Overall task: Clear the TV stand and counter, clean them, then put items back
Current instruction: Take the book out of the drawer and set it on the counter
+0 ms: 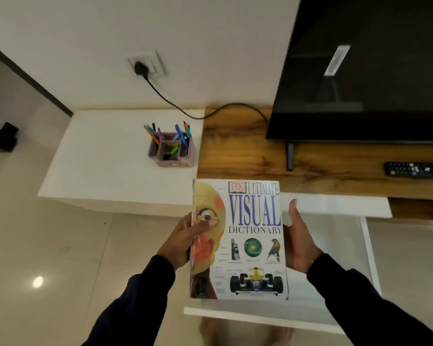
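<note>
White and glossy, the book (245, 240) titled "Ultimate Visual Dictionary" is being held face up between both hands, over an open white drawer (370, 258). The left hand (183, 243) is gripping the spine edge with its thumb lying on the cover, while the right hand (300, 243) is pressing the opposite edge with its fingers (292, 208) nearly straight. Beyond the fingers, a pen holder (171, 152) is standing on the white tabletop (98, 158), and further right a remote (415, 169) is lying on the wooden TV stand (248, 156) under the television (373, 71).
</note>
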